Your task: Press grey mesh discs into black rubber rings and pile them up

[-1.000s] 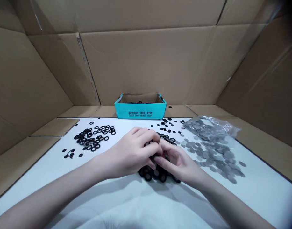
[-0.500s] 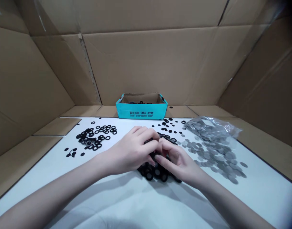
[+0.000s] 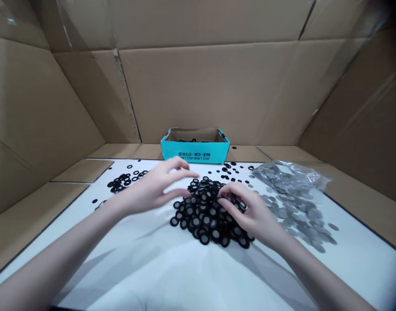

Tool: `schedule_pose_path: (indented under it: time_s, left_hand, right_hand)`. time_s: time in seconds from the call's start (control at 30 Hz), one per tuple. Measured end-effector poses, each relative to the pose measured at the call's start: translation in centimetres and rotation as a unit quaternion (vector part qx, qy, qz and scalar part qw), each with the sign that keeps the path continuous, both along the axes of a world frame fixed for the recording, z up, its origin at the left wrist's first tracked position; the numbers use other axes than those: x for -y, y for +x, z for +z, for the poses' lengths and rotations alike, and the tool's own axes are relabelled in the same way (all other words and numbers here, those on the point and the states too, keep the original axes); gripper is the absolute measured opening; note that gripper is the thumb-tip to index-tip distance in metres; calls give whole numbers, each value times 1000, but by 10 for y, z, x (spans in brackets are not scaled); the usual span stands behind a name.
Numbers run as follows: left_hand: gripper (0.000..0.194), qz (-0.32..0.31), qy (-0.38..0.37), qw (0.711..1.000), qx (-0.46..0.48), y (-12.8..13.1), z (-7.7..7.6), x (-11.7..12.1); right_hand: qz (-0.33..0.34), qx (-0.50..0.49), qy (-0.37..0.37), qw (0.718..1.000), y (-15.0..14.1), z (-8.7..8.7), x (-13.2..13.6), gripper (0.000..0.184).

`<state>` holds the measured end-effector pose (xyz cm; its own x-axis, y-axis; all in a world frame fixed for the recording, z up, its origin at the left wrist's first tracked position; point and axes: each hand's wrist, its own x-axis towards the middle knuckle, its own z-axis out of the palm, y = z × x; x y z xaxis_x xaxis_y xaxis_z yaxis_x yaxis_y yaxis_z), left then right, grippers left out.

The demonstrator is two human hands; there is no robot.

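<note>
A heap of black rings with grey discs in their centres (image 3: pixel 204 211) lies on the white table in front of me. My left hand (image 3: pixel 157 185) hovers at the heap's left side, fingers apart and holding nothing. At the heap's right side, my right hand (image 3: pixel 246 209) pinches a small black ring (image 3: pixel 220 198) between thumb and forefinger. Whether that ring has a disc in it I cannot tell. Loose black rings (image 3: pixel 120 182) lie beyond my left arm, which partly covers them. Grey discs (image 3: pixel 295 211) are spread to the right of my right hand.
A turquoise box (image 3: pixel 194 151) holding black pieces stands at the table's far edge. A clear plastic bag of grey discs (image 3: pixel 288 177) lies at the right. Small black pieces (image 3: pixel 228 170) are scattered behind the heap. Cardboard walls (image 3: pixel 210 90) surround the table.
My left hand has drawn away from my right hand to the left and opened, uncovering the heap. My right hand stays over the heap, pinching a black ring. The view has shifted slightly.
</note>
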<state>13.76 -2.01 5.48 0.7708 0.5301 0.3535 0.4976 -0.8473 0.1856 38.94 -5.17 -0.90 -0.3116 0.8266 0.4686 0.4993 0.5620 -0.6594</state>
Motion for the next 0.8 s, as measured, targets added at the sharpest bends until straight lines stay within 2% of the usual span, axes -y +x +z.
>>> schedule_pose_path:
  time_s: [0.1, 0.2, 0.27, 0.37, 0.5, 0.67, 0.7, 0.77, 0.8]
  left_hand:
    - [34, 158, -26, 986, -48, -42, 0, -22]
    - [40, 317, -91, 928, -171, -87, -13, -42]
    - [42, 386, -132, 888, -214, -112, -24, -51]
    - [41, 416, -165, 864, -229, -134, -39, -57]
    - [31, 404, -192, 866, -226, -137, -47, -60]
    - [27, 384, -205, 874, -218, -131, -48, -64]
    - [27, 385, -204, 874, -216, -132, -49, -65]
    - [27, 389, -200, 874, -210, -136, -52, -67]
    - [26, 393, -197, 874, -206, -139, -53, -68]
  right_hand:
    - [-34, 43, 10, 998, 9, -3, -8, 4]
    - [-56, 79, 10, 995, 11, -10, -14, 4]
    - [-60, 102, 25, 993, 11, -15, -16, 3]
    - [-63, 116, 47, 990, 10, -19, -19, 7]
    - [-71, 86, 73, 991, 15, -8, -19, 10]
    - [-129, 30, 92, 987, 38, 11, -8, 41]
    - [-143, 33, 89, 985, 47, 11, -6, 39]
    - [-176, 51, 78, 980, 68, 2, -5, 19]
    - [-191, 68, 62, 977, 80, -5, -4, 19]
